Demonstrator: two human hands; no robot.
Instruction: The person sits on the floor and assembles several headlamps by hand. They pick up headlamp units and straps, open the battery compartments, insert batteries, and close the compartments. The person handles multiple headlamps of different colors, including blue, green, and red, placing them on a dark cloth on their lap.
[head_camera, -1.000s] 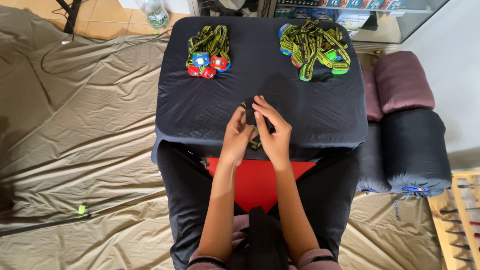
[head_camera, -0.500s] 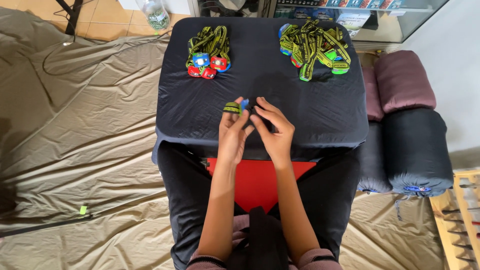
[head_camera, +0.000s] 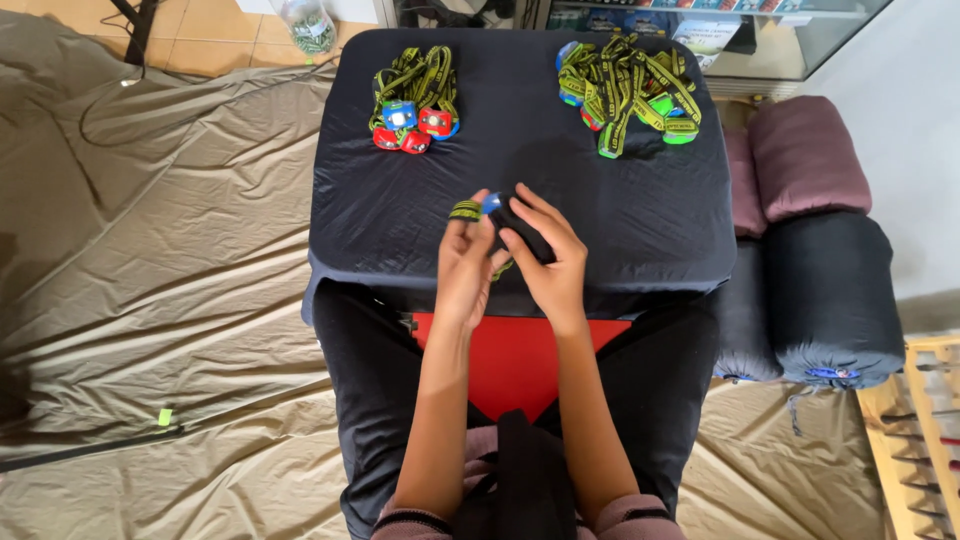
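Head view: your left hand (head_camera: 467, 262) and right hand (head_camera: 548, 262) both grip a light, floppy-strapped headlamp (head_camera: 490, 205); its hard body looks the surest hold.

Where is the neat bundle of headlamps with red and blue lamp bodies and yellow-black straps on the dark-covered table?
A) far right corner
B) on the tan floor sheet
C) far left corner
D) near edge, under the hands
C: the neat bundle of headlamps lies at the table's far left, while a looser pile sits far right.
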